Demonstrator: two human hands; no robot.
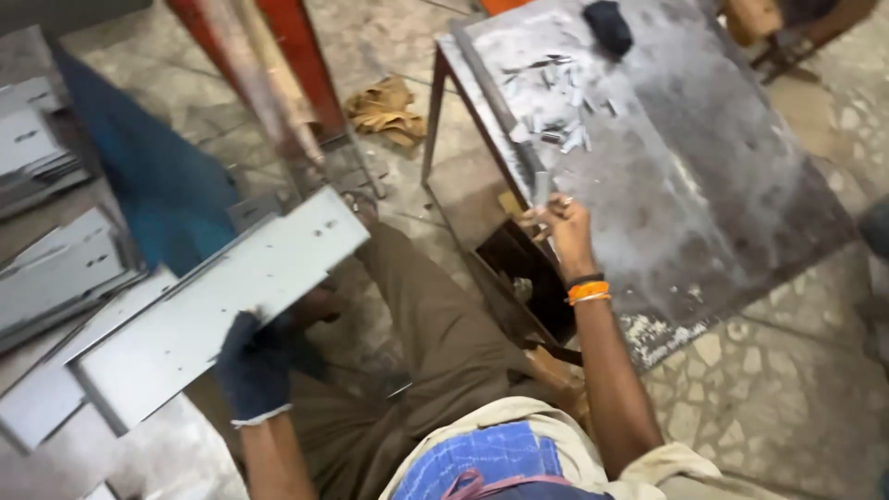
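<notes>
A long flat grey sheet-metal panel with small punched holes [213, 310] is held at its near edge by the left hand [255, 366], which wears a dark blue work glove and is closed around the panel's lower rim; the panel slopes upward from eight o'clock toward one o'clock, with its far end raised above the stone-chip floor [787, 389]. The right hand [558, 225], bare and marked by an orange wrist band, is curled shut on the lower end of a narrow grey metal strip [505, 116] that lies along the left edge of the worn steel-topped bench [704, 185]. A heap of small bright metal offcuts [560, 106] is scattered at twelve o'clock from that hand, with a dark cloth lump [607, 26] beyond. More stacked grey panels [56, 268] are seen at nine o'clock of the gloved hand, and a crumpled tan rag [387, 111] lies on the floor near a red painted post [296, 56]. For the panel to be handled well, it is judged that the gloved grip should be kept firm and near the panel's balance, since the long overhang could let it twist or sag. The strip should be gripped clear of its edges, which are likely sharp against bare fingers.
</notes>
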